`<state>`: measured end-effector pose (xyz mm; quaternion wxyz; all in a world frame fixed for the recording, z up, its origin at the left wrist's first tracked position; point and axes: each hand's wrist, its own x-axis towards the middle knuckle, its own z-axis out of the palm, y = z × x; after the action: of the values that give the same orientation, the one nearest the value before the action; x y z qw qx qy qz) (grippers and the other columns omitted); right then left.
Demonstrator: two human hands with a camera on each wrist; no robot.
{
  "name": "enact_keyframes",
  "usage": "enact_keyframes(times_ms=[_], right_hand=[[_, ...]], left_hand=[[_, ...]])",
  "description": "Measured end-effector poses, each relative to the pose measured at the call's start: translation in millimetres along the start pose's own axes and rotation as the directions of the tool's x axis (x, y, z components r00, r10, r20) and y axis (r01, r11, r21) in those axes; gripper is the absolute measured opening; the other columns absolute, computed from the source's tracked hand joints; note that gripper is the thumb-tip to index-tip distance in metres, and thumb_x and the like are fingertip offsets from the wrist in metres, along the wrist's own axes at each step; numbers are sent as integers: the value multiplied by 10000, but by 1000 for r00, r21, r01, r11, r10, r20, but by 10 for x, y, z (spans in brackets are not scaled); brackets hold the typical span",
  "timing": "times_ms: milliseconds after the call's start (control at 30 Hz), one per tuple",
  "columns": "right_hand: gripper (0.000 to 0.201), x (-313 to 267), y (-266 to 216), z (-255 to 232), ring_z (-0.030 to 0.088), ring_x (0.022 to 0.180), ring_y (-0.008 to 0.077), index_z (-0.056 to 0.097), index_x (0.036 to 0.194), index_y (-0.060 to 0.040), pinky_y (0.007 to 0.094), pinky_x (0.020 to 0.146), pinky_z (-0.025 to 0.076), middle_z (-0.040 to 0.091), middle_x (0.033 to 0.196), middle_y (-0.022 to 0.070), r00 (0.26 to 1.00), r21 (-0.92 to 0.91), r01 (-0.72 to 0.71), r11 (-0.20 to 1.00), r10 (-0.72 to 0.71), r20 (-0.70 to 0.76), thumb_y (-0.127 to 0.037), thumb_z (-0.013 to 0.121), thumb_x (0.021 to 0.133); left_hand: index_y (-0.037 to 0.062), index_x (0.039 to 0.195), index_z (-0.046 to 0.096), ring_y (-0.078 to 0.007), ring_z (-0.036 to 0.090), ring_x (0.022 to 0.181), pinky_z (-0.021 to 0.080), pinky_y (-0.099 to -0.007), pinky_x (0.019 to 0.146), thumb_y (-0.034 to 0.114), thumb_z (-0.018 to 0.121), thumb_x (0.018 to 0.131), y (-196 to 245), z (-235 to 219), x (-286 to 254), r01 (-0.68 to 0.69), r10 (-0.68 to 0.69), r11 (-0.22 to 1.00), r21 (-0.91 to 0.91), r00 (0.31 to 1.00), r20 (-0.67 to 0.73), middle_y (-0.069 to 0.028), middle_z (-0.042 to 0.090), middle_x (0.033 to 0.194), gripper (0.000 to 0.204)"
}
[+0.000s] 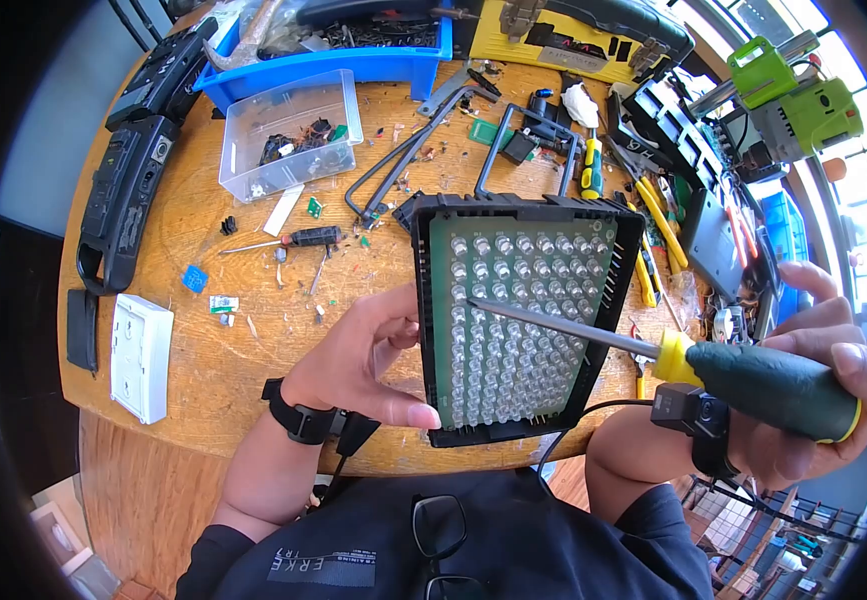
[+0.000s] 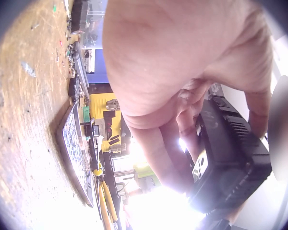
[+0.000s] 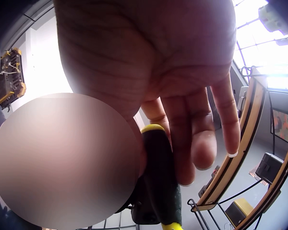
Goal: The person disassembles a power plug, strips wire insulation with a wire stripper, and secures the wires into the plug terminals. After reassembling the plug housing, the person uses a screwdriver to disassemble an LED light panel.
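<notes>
My left hand (image 1: 338, 365) grips the left side of a black plastic housing (image 1: 523, 211), its thumb at the lower left corner. Inside the housing sits a green circuit board with rows of clear LEDs (image 1: 498, 385), facing up. In the left wrist view the fingers reach around the slotted black housing (image 2: 230, 153). A screwdriver (image 1: 773, 388) with a dark green and yellow handle is in my right hand (image 1: 861, 372). Its shaft crosses over the board and the tip overlaps the LEDs at the left. The right wrist view shows the handle (image 3: 161, 172) between thumb and fingers.
A clear bin (image 1: 293, 140) of scraps and a blue bin (image 1: 328, 68) stand at the back left. A small screwdriver (image 1: 308, 238) and debris lie on the wooden table (image 1: 218, 360). A white plastic case (image 1: 141, 358) is at left; yellow-handled pliers (image 1: 663, 225) lie at right.
</notes>
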<state>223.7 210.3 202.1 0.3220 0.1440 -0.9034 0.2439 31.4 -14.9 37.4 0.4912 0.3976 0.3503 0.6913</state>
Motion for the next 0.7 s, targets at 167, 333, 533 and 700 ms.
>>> enact_keyframes(times_ms=[167,333,533,700], right_hand=[[709,36,-14,-14,560,623,165,519,1163,-88,531,861,426,613,714,79,998,4,-3,1000,3,66,-639,614,727],[717,53,-30,13,568,628,159,523,1162,-88,524,863,426,619,709,71,997,9,-16,1000,15,73,-634,629,710],[711,67,-43,-10,573,630,159,526,1165,-90,521,868,424,626,718,71,994,21,-32,999,30,104,-617,645,703],[724,44,-32,-10,573,629,164,521,1176,-92,521,867,424,626,718,72,996,7,-19,1000,19,91,-628,639,704]], left_hand=[[-37,1322,371,-169,433,1199,314,-317,1017,127,851,583,-5,-1,-7,8,-8,1000,-16,1000,-14,-87,481,1290,896],[-39,1323,370,-165,430,1197,318,-313,1009,131,851,584,8,15,-6,31,-32,999,-34,999,-29,-85,479,1290,898],[-39,1327,366,-165,430,1195,325,-311,1001,138,851,587,3,2,1,11,-11,1000,-4,1000,-11,-86,477,1289,902],[-38,1322,371,-166,440,1185,335,-313,993,141,852,587,-13,-27,9,-31,31,999,35,999,24,-84,483,1279,896]])
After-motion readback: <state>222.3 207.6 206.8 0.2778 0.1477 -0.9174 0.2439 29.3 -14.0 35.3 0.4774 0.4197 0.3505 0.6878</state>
